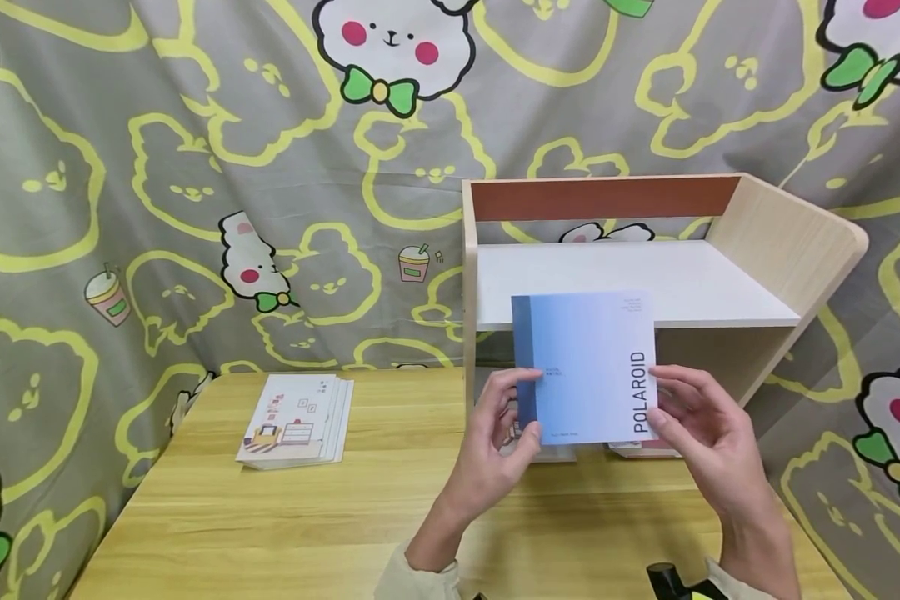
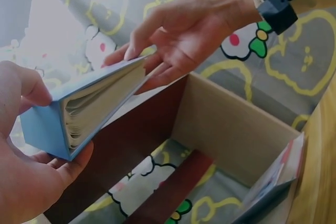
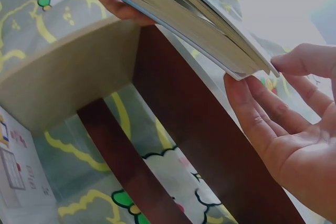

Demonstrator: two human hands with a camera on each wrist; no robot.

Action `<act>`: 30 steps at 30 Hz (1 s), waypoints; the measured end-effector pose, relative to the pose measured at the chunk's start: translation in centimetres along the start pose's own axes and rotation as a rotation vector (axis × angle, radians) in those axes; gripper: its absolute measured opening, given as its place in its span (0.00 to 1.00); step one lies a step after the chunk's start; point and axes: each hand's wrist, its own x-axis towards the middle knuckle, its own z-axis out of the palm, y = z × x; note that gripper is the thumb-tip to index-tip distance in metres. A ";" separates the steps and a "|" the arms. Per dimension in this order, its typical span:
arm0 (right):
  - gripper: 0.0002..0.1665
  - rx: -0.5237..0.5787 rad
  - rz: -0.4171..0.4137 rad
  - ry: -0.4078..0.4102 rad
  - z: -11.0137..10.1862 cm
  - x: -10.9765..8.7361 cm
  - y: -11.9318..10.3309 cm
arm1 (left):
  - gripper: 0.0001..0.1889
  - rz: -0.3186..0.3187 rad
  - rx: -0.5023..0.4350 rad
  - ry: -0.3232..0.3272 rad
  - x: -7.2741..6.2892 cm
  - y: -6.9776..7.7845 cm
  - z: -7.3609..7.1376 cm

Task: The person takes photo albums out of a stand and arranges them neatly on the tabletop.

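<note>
A blue photo album [image 1: 588,358] marked POLAROID is held up in front of a small wooden shelf [image 1: 600,271], its cover facing the head camera. My left hand [image 1: 498,442] grips its darker spine side, thumb at the lower corner. On the opposite edge, my right hand [image 1: 708,433] pinches it between thumb and fingers. Thick cream pages show between the covers in the left wrist view, where the album [image 2: 100,106] is tilted over the shelf's lower compartment. In the right wrist view the covers of the album [image 3: 194,24] are slightly parted near the right fingertips.
On the wooden table [image 1: 390,508], a stack of illustrated albums [image 1: 292,421] lies at the left. Another album [image 2: 273,182] stands inside the shelf's lower compartment, and a further one [image 3: 23,166] shows at its other end. A patterned curtain [image 1: 412,167] hangs behind.
</note>
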 end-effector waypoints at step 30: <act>0.29 -0.074 0.110 0.085 2.9 0.4 0.3 | 0.31 -0.032 -0.020 0.028 0.3 0.9 -2.0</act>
